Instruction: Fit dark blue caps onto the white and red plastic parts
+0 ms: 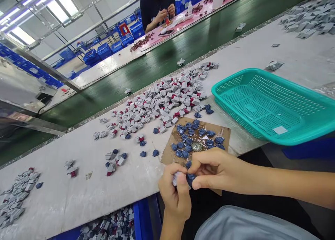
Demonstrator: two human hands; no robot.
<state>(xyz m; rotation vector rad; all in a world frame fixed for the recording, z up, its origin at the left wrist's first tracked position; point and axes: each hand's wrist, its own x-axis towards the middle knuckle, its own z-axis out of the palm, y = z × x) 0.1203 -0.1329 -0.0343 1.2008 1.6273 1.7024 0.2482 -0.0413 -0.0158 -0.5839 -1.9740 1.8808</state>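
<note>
My left hand is closed round a small grey plastic part at the table's near edge. My right hand pinches a small dark blue part against it, the two hands touching. Just beyond them lies a brown cardboard sheet carrying several blue parts and a round metal piece. A big heap of grey and red parts spreads behind the cardboard.
A teal mesh basket sits at the right. A blue bin of grey parts stands below the table edge. Small grey piles lie at far left and top right. Across a green belt, another person works.
</note>
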